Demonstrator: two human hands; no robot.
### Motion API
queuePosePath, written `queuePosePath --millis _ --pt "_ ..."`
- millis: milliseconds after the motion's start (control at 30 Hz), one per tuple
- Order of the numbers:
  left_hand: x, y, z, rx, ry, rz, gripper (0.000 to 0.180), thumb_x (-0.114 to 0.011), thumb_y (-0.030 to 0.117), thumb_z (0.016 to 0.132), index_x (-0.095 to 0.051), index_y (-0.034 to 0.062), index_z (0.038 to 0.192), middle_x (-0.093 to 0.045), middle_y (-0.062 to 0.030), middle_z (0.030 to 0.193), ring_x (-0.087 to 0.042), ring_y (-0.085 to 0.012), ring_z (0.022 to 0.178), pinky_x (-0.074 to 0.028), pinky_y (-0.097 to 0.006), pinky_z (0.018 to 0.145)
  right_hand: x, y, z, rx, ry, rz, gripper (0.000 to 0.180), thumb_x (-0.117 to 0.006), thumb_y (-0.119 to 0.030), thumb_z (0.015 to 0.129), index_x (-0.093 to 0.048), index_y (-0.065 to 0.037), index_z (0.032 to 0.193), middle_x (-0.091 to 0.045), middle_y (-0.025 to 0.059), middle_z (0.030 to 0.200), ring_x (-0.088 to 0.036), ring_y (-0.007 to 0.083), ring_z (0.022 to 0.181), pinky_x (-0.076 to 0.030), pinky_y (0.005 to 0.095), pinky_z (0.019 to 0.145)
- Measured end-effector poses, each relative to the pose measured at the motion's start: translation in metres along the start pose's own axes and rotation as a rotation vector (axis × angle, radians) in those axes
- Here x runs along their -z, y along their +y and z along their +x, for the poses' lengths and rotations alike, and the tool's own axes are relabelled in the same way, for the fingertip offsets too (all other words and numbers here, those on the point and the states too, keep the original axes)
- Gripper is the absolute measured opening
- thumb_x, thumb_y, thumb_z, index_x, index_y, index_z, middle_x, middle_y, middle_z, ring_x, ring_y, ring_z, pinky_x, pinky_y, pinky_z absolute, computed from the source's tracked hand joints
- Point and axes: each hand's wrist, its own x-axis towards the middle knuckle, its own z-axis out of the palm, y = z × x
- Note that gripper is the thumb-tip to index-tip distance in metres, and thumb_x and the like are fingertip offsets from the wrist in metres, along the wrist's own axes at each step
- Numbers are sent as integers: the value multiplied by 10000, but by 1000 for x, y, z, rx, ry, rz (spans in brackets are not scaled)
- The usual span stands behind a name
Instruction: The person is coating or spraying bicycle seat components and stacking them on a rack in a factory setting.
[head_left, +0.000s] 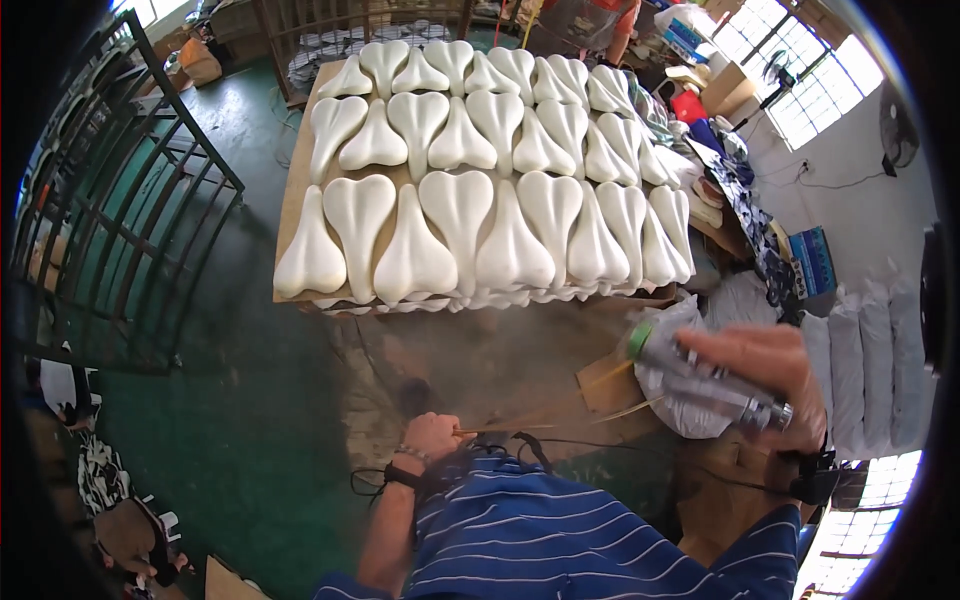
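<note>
My right hand (775, 375) grips a silver spray can (700, 372) with a green nozzle cap, held sideways and pointing left toward the stack. A faint mist hangs in front of it. My left hand (432, 437) is closed low against my body, holding a thin stick that runs out to the right. Ahead, several white saddle-shaped foam pieces (455, 205) lie in rows on a wooden board (292, 200), stacked over more layers.
A dark metal rack (120, 200) stands at the left on the green floor. White sacks (870, 360) and a plastic bag (690, 410) sit at the right. Cardboard boxes lie under my right hand. Clutter and windows fill the far right.
</note>
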Motion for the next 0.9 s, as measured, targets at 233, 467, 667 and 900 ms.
queuePosePath --millis 233,467,667,900 --pt "-8 53 6 -78 56 -36 454 -696 570 849 -723 118 810 -703 -155 759 -692 -370 773 -540 -460 683 11 33 -25 1 -59 25 665 -699 -43 676 -610 25 1332 -706 211 986 -714 362 859 -540 392 771" --pt "-37 91 -7 -15 22 -35 474 -689 593 851 -715 122 801 -697 -154 730 -694 -362 731 -541 -458 656 11 61 -29 -42 147 -135 669 -679 18 664 -611 24 1330 -700 193 953 -704 353 822 -533 374 735" --pt "-56 115 -22 -18 -25 -30 521 -651 626 873 -701 115 785 -688 -134 699 -693 -332 694 -535 -435 618 13 83 -27 104 161 -59 602 -715 14 704 -635 17 1301 -687 173 892 -680 325 755 -509 369 675" --pt "-36 139 40 -177 -30 -45 524 -639 589 899 -684 78 795 -680 -161 718 -677 -375 741 -526 -468 664 30 96 -33 73 -19 -37 631 -695 2 710 -604 30 1334 -694 206 971 -678 373 796 -517 381 703"
